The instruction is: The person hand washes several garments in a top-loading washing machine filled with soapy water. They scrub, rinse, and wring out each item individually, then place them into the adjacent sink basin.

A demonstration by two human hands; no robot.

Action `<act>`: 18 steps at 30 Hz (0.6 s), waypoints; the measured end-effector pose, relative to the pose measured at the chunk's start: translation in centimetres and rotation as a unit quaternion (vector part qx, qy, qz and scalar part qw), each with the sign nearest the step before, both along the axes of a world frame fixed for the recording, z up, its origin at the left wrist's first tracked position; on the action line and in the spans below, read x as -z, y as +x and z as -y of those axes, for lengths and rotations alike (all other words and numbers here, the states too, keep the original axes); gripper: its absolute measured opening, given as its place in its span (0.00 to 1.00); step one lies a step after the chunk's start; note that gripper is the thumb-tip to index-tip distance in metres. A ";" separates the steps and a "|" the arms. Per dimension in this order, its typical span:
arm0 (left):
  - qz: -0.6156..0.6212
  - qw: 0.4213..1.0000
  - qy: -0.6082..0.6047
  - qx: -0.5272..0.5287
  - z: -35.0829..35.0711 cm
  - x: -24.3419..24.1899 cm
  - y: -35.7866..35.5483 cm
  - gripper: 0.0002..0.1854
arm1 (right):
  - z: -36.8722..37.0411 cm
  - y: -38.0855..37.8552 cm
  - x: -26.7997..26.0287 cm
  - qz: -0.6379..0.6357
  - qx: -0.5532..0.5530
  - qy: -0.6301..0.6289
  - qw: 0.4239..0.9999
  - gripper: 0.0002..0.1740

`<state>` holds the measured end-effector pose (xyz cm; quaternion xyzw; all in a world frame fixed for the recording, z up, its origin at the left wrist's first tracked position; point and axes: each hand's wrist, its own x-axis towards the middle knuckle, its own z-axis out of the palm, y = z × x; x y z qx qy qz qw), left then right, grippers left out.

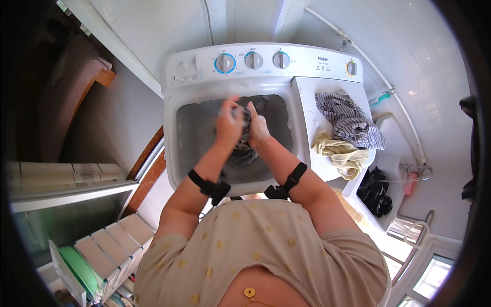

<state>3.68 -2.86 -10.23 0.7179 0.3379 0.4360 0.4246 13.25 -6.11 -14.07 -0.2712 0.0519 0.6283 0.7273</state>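
Observation:
A dark, wet garment point(245, 154) is bunched between my two hands over the wash tub point(195, 153) of a Haier twin-tub washing machine. My left hand point(229, 124), blurred by motion, presses on the cloth from the left with its fingers partly spread. From the other side my right hand point(259, 126) holds the same cloth, with suds on its skin. The garment's lower end hangs into the tub. Murky grey water point(195, 126) fills the tub, and more dark fabric point(262, 103) shows near its back wall.
A striped garment point(341, 115) and a yellowish one point(339, 153) lie on the spin-side lid point(307, 99). Control knobs point(253, 60) line the back panel. To the right, a white sink point(353, 197) holds black fabric or plastic point(375, 192). A drawer unit point(111, 245) stands lower left.

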 end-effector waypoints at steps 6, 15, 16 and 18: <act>-0.124 0.987 -0.096 0.039 -0.4 0.0 3.6 0.14 | 1.4 -2.7 1.5 0.261 -0.019 -0.156 0.952 0.07; -0.204 0.972 0.078 0.092 3.5 1.5 4.6 0.15 | 2.3 -1.2 3.4 0.073 0.061 -0.049 0.994 0.12; -0.191 0.980 0.011 0.054 2.3 1.7 5.0 0.15 | 2.4 -1.0 3.3 0.105 0.067 -0.068 0.990 0.11; -0.181 0.982 -0.054 0.002 0.7 2.3 5.2 0.14 | 2.5 -0.8 2.9 0.128 0.003 -0.108 0.986 0.10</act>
